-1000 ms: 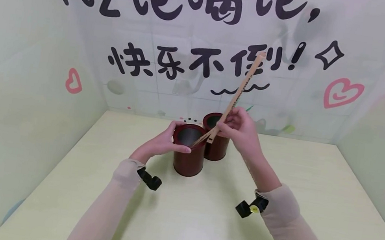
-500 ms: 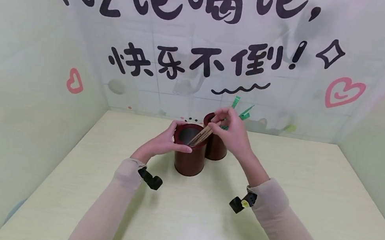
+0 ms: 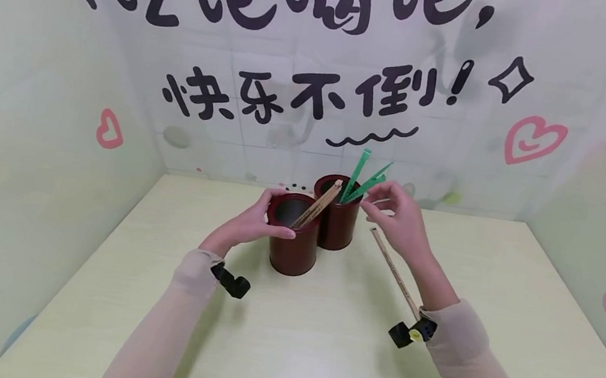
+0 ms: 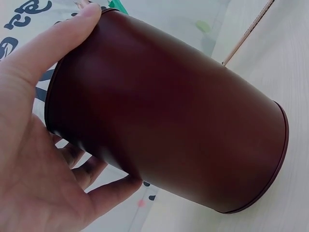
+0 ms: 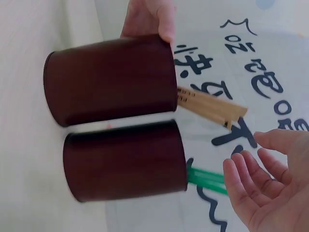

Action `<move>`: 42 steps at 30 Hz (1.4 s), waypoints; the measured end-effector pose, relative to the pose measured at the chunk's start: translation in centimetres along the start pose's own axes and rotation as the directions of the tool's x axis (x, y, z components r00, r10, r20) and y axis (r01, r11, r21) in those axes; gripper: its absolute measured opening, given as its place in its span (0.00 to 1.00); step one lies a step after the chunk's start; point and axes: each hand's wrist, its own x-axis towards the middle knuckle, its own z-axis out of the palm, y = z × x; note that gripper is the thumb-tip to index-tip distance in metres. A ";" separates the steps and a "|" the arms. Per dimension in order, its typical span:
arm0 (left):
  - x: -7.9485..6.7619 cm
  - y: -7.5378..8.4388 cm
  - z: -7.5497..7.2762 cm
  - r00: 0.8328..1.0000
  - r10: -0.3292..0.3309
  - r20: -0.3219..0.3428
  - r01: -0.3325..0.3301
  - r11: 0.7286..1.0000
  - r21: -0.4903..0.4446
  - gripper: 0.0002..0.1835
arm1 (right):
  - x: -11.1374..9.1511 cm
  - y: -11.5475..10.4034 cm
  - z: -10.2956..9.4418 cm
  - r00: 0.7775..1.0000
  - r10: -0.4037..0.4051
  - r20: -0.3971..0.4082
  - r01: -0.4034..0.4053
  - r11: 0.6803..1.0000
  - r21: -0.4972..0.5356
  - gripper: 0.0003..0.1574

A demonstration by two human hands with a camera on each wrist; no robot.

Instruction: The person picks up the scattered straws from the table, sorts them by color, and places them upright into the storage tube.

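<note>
My left hand grips the front dark-red cylindrical container at its rim, thumb in front and fingers behind. Slim brown sticks with printed text lean inside it and poke out over the right side of the rim. Right behind stands a second dark-red container, holding green sticks. My right hand hovers beside that container's right rim, fingers loosely bent and nothing between them in the right wrist view. A single brown stick lies on the table, its near end hidden by the right wrist.
The pale wooden table carries both containers near its back edge. A printed cloth backdrop rises behind, and light side panels close in the left and right. Small black cameras are strapped to both wrists.
My right hand lowered the brown sticks into the front container, let them go and moved right. The left hand stays on the container. The loose stick on the table now shows.
</note>
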 end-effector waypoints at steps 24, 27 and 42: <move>0.0 0.1 0.1 1.000 -0.010 -0.002 0.010 1.000 0.000 0.49 | -1.6 10.2 -3.4 0.770 0.580 0.267 -0.408 0.768 -0.493 0.16; 0.0 0.0 0.1 1.000 -0.015 -0.003 0.015 1.000 0.000 0.49 | -1.9 10.7 -3.2 0.757 0.588 0.286 -0.385 0.754 -0.532 0.12; 0.0 0.1 0.0 1.000 -0.014 0.006 0.014 1.000 0.001 0.49 | -1.7 9.1 -4.0 0.789 0.518 0.331 -0.397 0.840 -0.370 0.08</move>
